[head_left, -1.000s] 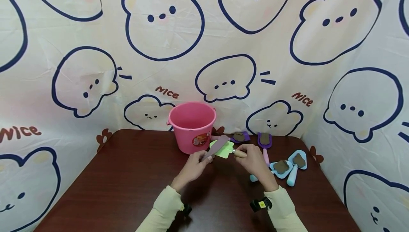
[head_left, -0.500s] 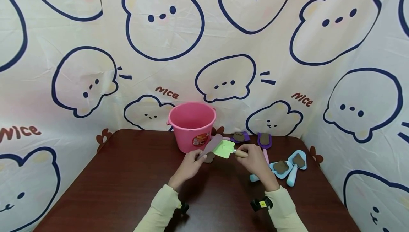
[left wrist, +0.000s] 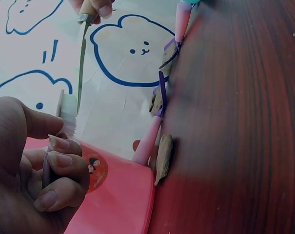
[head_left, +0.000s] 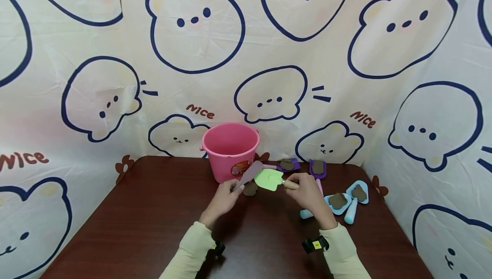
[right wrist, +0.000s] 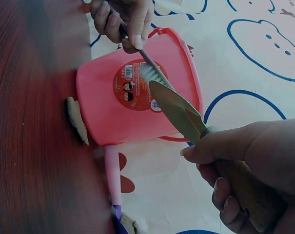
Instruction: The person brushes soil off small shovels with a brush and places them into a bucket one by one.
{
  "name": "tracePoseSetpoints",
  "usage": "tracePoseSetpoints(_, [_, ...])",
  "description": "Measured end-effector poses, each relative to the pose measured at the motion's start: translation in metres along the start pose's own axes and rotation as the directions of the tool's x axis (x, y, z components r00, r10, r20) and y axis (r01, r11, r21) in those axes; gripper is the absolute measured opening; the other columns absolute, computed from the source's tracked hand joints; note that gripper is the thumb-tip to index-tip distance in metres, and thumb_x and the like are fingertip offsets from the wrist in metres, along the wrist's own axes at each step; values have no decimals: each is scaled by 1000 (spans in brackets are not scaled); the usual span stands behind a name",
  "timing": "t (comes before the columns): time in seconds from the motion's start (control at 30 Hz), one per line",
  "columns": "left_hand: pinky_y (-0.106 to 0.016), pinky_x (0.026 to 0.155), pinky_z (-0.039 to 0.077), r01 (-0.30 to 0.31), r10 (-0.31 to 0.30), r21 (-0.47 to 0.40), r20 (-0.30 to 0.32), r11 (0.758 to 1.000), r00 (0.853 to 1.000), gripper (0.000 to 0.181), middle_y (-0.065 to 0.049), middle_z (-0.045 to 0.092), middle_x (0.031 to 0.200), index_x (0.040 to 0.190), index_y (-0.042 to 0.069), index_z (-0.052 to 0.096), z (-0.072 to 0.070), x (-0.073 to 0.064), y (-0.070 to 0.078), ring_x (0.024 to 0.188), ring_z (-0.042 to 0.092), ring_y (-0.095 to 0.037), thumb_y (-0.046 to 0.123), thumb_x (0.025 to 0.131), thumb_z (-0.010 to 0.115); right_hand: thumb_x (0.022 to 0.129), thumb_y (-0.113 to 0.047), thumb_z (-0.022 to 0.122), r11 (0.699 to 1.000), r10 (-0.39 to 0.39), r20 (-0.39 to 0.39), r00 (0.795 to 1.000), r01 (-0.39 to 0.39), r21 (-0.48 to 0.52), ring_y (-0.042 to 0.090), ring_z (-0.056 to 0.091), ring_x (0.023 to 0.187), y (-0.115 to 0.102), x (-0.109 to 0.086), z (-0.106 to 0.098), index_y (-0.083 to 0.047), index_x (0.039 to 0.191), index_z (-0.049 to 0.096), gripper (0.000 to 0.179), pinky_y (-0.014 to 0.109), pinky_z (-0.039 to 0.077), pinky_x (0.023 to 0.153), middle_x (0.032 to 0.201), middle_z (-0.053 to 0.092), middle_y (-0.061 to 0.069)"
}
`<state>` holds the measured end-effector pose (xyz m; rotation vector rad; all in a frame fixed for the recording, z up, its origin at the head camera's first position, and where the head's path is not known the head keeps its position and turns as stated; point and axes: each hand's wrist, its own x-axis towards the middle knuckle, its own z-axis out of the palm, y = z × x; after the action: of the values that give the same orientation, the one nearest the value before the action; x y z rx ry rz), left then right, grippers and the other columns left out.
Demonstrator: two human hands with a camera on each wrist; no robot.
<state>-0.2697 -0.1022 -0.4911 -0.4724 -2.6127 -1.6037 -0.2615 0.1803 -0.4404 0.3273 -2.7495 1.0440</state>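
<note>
My left hand (head_left: 221, 200) grips a mauve brush (head_left: 249, 174); its white bristles (right wrist: 149, 73) show in the right wrist view. In my right hand (head_left: 303, 189) is a small trowel by its wooden handle (right wrist: 249, 195). The trowel's light green blade (head_left: 269, 179) points left, close to the bristles; whether they touch I cannot tell. A flat brown clay-like lump (head_left: 250, 189) lies on the table below the two tools. Just behind them stands a pink bucket (head_left: 226, 165) with an orange sticker.
Two purple toy shovels (head_left: 294, 165) with pink handles lie at the back right, bearing brown lumps. Light blue toy shovels (head_left: 350, 215) with similar lumps lie right of my right hand. The dark wooden table (head_left: 146, 210) meets a bear-print cloth (head_left: 196, 48) behind.
My left hand and the brush have moved left and slightly down from over the trowel blade. The brown lump has come into sight. My right hand and trowel have barely moved.
</note>
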Motion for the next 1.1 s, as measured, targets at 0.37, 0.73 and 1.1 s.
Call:
tracePoseSetpoints(0.37, [-28, 54, 36, 37, -37, 7, -48, 999, 998, 19, -2, 46, 68, 98, 1, 64, -9, 1, -6, 58, 42, -16, 18, 104, 58, 81, -12, 84, 1000, -3, 9, 1000, 3, 26, 16, 55, 67, 0, 1, -1, -7, 93, 76, 16, 32, 45, 62, 80, 69, 1])
tracePoseSetpoints(0.73, [-29, 53, 36, 54, -54, -8, -69, 999, 996, 18, -2, 46, 68, 97, 3, 64, -14, 0, -10, 58, 41, -16, 18, 103, 58, 85, -19, 84, 997, -49, 12, 999, 48, 66, 16, 55, 69, 2, 2, -2, -8, 99, 76, 19, 33, 45, 64, 81, 69, -1])
tracePoseSetpoints(1.1, [-29, 52, 39, 51, -51, 11, -49, 999, 997, 15, -2, 48, 67, 98, 4, 64, -15, 0, -13, 57, 43, -16, 18, 103, 58, 92, -28, 76, 988, -127, -12, 992, 127, 90, 15, 51, 67, -4, 4, 4, -9, 108, 75, 25, 30, 42, 62, 75, 59, -2])
